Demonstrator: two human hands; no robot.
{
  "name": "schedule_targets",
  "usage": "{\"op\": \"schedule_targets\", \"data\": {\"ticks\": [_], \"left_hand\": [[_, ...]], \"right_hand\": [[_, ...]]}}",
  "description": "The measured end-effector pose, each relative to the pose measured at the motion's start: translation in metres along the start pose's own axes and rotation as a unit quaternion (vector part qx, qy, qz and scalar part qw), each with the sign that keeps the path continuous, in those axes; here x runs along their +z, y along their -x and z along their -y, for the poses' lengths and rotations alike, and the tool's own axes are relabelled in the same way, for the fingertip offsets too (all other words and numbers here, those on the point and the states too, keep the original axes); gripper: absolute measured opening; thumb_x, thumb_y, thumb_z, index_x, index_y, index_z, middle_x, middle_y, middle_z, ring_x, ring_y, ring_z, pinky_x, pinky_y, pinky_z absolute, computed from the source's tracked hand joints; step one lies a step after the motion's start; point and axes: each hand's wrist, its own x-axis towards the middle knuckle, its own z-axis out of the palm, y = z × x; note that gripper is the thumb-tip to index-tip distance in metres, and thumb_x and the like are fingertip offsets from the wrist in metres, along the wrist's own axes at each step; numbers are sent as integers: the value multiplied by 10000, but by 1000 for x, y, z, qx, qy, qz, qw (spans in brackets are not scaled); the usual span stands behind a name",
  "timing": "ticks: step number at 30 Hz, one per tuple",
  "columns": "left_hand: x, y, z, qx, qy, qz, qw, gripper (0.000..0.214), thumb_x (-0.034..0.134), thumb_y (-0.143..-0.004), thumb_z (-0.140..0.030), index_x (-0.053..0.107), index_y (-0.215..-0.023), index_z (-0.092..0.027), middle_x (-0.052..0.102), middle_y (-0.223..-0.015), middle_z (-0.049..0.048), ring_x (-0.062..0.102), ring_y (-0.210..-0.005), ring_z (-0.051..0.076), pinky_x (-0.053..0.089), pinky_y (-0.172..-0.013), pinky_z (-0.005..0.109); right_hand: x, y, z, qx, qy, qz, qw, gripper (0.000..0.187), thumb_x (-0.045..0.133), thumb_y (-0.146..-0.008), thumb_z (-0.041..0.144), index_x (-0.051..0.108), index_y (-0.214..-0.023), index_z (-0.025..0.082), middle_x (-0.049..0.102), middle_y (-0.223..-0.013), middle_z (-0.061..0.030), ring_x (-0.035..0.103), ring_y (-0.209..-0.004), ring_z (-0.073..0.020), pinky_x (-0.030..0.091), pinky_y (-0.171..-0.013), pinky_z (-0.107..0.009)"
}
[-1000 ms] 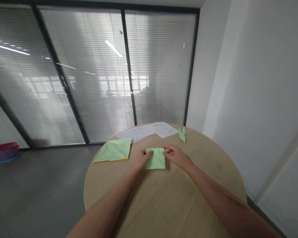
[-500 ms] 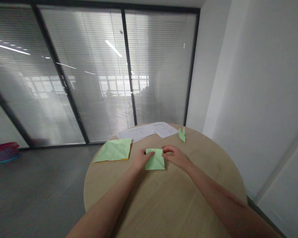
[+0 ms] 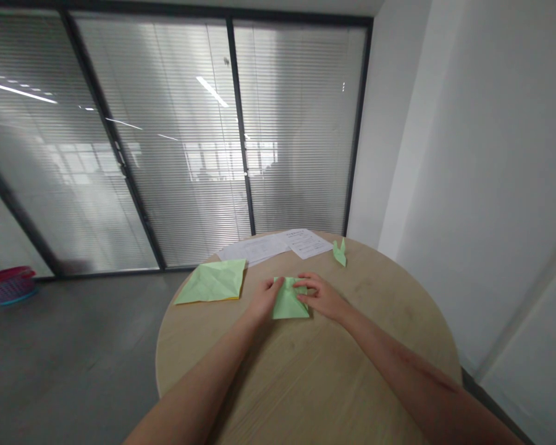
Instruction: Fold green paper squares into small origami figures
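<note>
The small folded light-green paper piece (image 3: pixel 289 300) lay flat near the middle of the round light-wood tabletop (image 3: pixel 306 383), caught between both hands. The left hand (image 3: pixel 264 298) rested palm down at its left edge, fingers (image 3: pixel 278 285) extended and close together, tips on the upper left corner. The right hand (image 3: pixel 320 296) came in from the right edge side, fingers (image 3: pixel 302 285) curled over the upper right corner; pinching or only pressing, that couldn't be told. Both forearms stretched straight out across the tabletop. Toward the left edge sat a larger creased green sheet (image 3: pixel 213 281).
</note>
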Motion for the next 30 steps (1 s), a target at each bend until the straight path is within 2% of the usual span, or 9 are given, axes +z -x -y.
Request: {"op": "schedule_targets", "data": {"ticks": [5,9,13,16,23,27,30], "left_hand": [[1,8,-10,15,33,89,995,483,692,-676,-562,694,-848,-110,696,-785,85,596,-671,198,432,-590,272],[0,9,-11,19,-3,84,996,422,720,-672,-467,710,-896,-110,722,-849,93,628,-723,221,458,-621,286],[-2,4,-5,16,3,77,997,365,686,-703,-433,712,-883,-117,731,-860,97,639,-713,226,479,-639,305],[-3,1,-3,11,52,83,995,350,682,-714,-425,706,-895,-127,735,-874,93,648,-719,221,498,-665,313],[-5,-3,0,2,101,53,994,354,709,-696,-431,696,-884,-130,736,-853,78,649,-702,210,505,-657,308],[-9,-4,-2,2,119,34,992,330,696,-714,-422,691,-894,-145,735,-850,66,649,-709,205,503,-655,299],[-11,-4,-3,4,115,7,993,321,691,-721,-413,686,-885,-137,728,-829,69,639,-685,197,485,-618,279]], "right_hand": [[0,-2,0,-8,31,-28,999,295,706,-749,228,707,-1044,231,540,-1186,-72,593,-969,-173,521,-766,-275],[1,-3,-1,-12,20,-50,998,401,709,-746,239,659,-1144,243,532,-1219,-81,593,-987,-184,515,-737,-260],[6,-3,-3,45,-50,-45,997,776,711,-731,219,388,-1431,309,584,-1193,-75,626,-875,-161,525,-704,-263],[8,-3,-5,85,-97,-21,991,901,708,-730,222,241,-1494,314,647,-1064,-50,639,-808,-155,523,-677,-262],[2,-2,-2,122,-170,22,978,900,694,-731,218,221,-1496,253,669,-822,-5,616,-708,-147,463,-617,-236],[-3,-2,1,122,-165,36,978,829,692,-709,211,333,-1456,228,592,-716,46,509,-566,-86,368,-527,-193],[-6,-3,2,119,-151,35,981,775,679,-710,210,389,-1430,212,567,-716,51,477,-556,-72,351,-515,-192]]}}
